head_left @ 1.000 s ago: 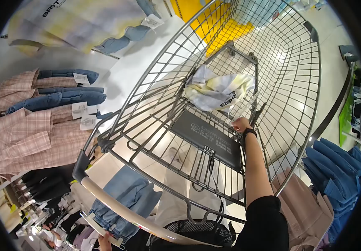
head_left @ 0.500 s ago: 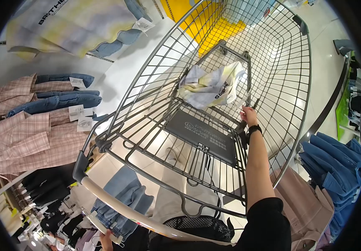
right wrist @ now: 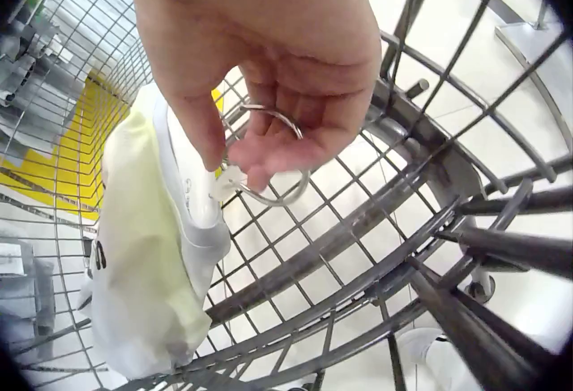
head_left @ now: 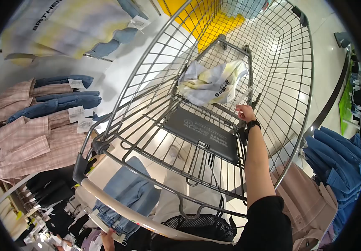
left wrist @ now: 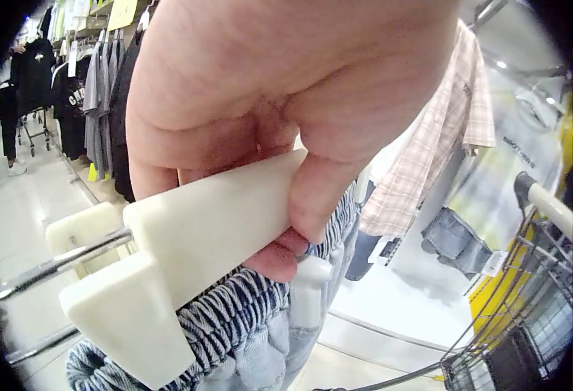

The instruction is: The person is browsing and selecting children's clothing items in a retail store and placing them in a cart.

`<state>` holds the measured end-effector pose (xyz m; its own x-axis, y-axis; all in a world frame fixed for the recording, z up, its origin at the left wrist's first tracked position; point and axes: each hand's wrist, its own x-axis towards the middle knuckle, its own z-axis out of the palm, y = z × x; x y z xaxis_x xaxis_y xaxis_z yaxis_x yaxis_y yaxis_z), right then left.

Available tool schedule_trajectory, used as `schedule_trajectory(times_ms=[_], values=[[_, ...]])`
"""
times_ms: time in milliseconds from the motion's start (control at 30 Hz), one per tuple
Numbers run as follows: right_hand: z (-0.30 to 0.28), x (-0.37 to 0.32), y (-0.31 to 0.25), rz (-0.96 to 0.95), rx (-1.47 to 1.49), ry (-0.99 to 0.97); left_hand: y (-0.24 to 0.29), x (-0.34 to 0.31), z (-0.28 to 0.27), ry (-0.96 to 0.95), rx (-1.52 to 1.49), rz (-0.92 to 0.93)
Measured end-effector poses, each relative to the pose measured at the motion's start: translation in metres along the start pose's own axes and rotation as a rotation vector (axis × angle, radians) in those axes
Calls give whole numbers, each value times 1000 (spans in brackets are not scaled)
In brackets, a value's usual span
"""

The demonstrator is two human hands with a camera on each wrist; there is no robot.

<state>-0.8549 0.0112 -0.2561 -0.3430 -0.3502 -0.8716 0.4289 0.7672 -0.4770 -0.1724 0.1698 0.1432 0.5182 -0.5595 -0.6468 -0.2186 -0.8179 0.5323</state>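
In the cart lies a pastel yellow-and-lilac shirt (head_left: 207,83) with black lettering, crumpled on the wire floor. My right hand (right wrist: 260,60) is over the cart beside its collar, thumb and fingertips pinching the hanger at the base of its round metal hook (right wrist: 285,201). Most of that hanger is hidden inside the shirt. Below the cart handle, my left hand (left wrist: 295,68) grips a white plastic hanger clip (left wrist: 219,221) on a metal bar. Light blue denim bottoms (left wrist: 260,337) with a gathered elastic waist hang from it.
The wire shopping cart (head_left: 136,85) with its beige handle (head_left: 126,213) stands in front of me. Pink plaid shirts (head_left: 25,146) and a pastel shirt (head_left: 59,29) hang at left. Denim clothes (head_left: 333,161) and a pink jacket (head_left: 306,205) hang close at right.
My right hand has shifted slightly forward and right relative to the shirt, still by its hanger. The left hand keeps its hold on the hanger with the denim. The head view has drifted a little.
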Motion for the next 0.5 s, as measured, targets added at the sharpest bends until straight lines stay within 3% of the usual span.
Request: schedule_trajectory(times_ms=[100, 167, 233, 300, 433, 500], values=[[-8, -4, -9, -112, -235, 163, -4, 9, 6, 0, 23, 55], [-5, -30, -37, -116, -166, 216, -7, 20, 8, 51, 104, 100], [1, -75, -85, -257, -49, 28, 4, 28, 17, -35, 45, 155], [17, -104, -131, -370, -9, 96, 10, 34, 25, -76, 43, 183], [27, -193, -234, -775, 81, 21, 9, 52, 34, -31, 66, 308], [29, -249, -281, -947, -27, -21, 8, 59, 34, -19, 49, 368]])
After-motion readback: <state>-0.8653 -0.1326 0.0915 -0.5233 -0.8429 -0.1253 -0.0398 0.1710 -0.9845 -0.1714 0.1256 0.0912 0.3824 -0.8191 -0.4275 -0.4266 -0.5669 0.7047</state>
